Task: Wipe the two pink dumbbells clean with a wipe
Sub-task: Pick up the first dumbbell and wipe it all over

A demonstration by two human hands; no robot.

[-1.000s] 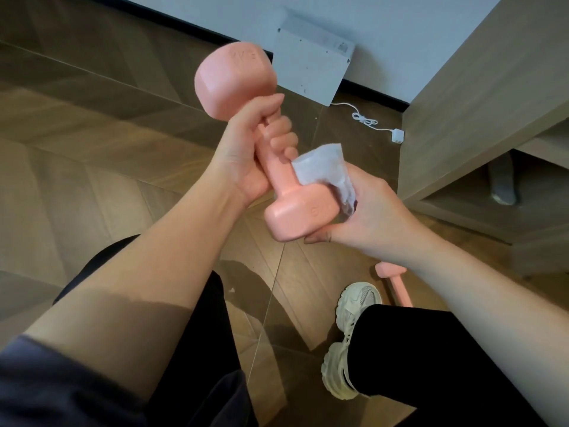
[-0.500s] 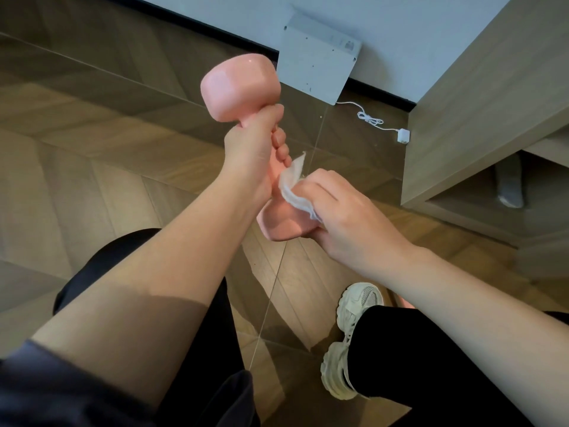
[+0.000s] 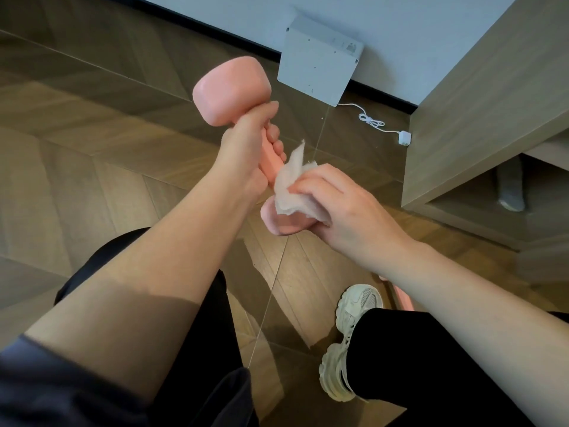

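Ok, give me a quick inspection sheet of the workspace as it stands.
Surface: wooden floor.
Job's things: held dumbbell tilted in the air; wipe on its lower head; second dumbbell on the floor, mostly hidden by the right forearm.
Clutter: nothing seen.
Grippers: left hand grips the handle; right hand holds the wipe.
Cables: white cable loose on the floor by the wall.
Surroundings: grey panel leaning on the wall; wooden cabinet at right.

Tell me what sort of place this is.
Likely a room in a home: herringbone wood floor, a wood-grain cabinet by the white wall, a white charger cable on the floor.
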